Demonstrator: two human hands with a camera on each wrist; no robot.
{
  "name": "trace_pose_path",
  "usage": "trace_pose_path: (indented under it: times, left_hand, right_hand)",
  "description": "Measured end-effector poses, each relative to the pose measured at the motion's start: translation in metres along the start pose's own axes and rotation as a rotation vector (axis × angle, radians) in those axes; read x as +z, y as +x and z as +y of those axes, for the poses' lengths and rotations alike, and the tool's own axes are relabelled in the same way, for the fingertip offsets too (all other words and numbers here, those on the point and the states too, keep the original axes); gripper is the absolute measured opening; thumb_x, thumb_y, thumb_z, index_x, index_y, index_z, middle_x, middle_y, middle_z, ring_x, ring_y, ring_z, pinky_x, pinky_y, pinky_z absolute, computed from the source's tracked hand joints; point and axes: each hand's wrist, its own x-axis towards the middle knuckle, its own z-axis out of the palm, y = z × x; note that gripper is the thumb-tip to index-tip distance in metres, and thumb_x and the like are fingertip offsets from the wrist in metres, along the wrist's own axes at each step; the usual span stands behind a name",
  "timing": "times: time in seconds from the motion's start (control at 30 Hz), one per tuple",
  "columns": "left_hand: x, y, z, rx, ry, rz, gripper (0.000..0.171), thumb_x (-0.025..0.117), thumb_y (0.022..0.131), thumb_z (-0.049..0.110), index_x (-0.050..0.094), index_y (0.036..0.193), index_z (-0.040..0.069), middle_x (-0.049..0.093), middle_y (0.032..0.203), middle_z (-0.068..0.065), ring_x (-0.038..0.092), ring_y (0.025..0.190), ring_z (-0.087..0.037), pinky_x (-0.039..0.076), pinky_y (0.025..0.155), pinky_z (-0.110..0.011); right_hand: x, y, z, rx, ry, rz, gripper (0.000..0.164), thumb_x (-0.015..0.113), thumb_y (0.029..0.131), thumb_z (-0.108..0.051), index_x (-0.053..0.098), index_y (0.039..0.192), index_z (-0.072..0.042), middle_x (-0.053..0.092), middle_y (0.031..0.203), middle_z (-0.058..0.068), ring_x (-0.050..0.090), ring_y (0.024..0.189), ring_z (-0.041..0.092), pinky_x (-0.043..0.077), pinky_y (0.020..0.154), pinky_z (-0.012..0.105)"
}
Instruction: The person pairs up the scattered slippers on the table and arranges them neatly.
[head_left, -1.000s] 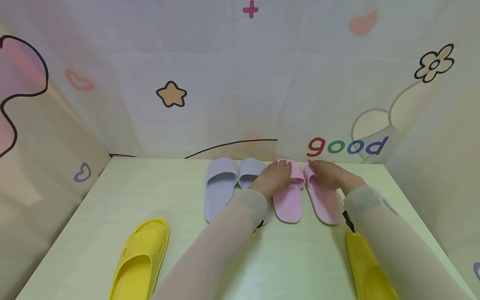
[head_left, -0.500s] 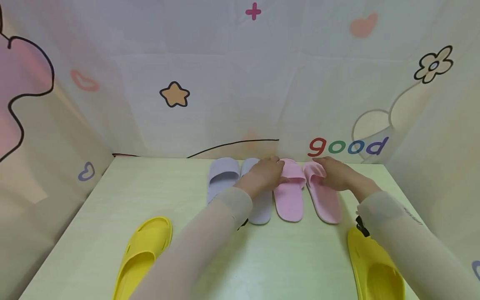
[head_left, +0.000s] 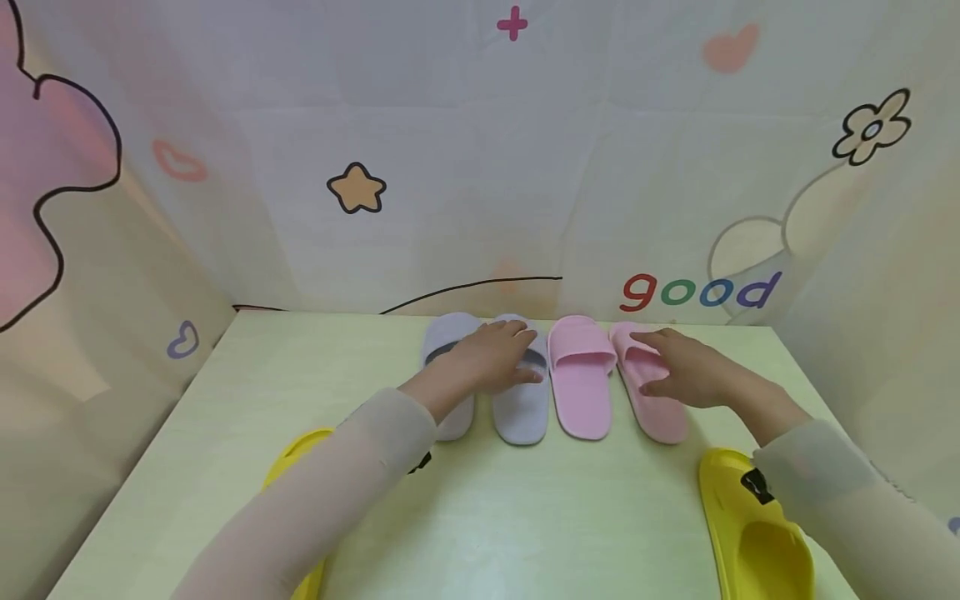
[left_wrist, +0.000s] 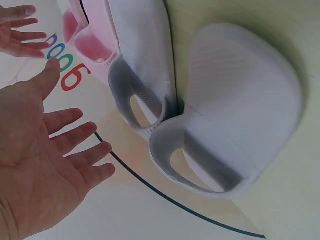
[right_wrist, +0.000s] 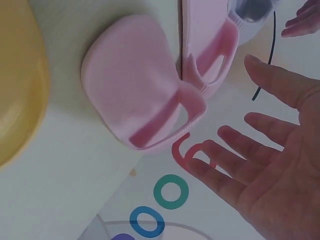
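Left grip [head_left: 492, 357], right grip [head_left: 693, 368] — fingers spread, near lilac slippers [head_left: 521, 412], pink slippers [head_left: 583, 404]; backdrop [head_left: 465, 225] lettered "good" [head_left: 701, 292]

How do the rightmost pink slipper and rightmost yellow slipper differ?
The pink slipper sits near the backdrop; the yellow slipper lies farther from it. In the head view, the right hand partly hides the pink one, the right sleeve the yellow one. Both toes face the backdrop.

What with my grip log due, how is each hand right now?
Left hand: open, fingers spread, holding nothing.
Right hand: open, fingers spread, holding nothing.
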Motion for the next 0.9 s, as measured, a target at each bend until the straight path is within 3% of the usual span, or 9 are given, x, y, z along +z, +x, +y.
trace_pose_path:
  times: [0.3, 0.5, 0.9]
  left_hand:
    - [0.005, -0.052, -0.022, 0.03, -0.034, 0.013, 0.08, 0.057, 0.102, 0.057, 0.031, 0.163, 0.014, 0.028, 0.171, -0.009, 0.026, 0.158, -0.033, 0.023, 0.13, -0.05]
    - [0.009, -0.089, -0.041, 0.018, -0.089, 0.046, 0.082, 0.062, 0.099, 0.055, 0.033, 0.163, 0.012, 0.03, 0.17, -0.01, 0.028, 0.157, -0.035, 0.025, 0.129, -0.05]
    - [0.024, -0.168, -0.082, -0.079, -0.186, 0.025, 0.085, 0.066, 0.097, 0.055, 0.035, 0.162, 0.01, 0.034, 0.167, -0.012, 0.031, 0.155, -0.039, 0.028, 0.125, -0.06]
  right_hand:
    - [0.009, -0.025, -0.012, 0.032, 0.047, -0.003, 0.078, 0.078, 0.092, -0.03, 0.042, 0.159, -0.013, 0.043, 0.156, 0.027, 0.044, 0.14, 0.052, 0.04, 0.109, 0.072]
    - [0.011, -0.042, -0.008, -0.023, 0.041, 0.024, 0.084, 0.08, 0.091, -0.03, 0.036, 0.162, -0.02, 0.05, 0.152, 0.025, 0.051, 0.135, 0.048, 0.045, 0.106, 0.069]
    - [0.016, -0.074, 0.005, -0.008, 0.025, 0.023, 0.088, 0.078, 0.089, -0.049, 0.043, 0.156, -0.005, 0.049, 0.151, 0.027, 0.05, 0.135, 0.051, 0.044, 0.106, 0.069]
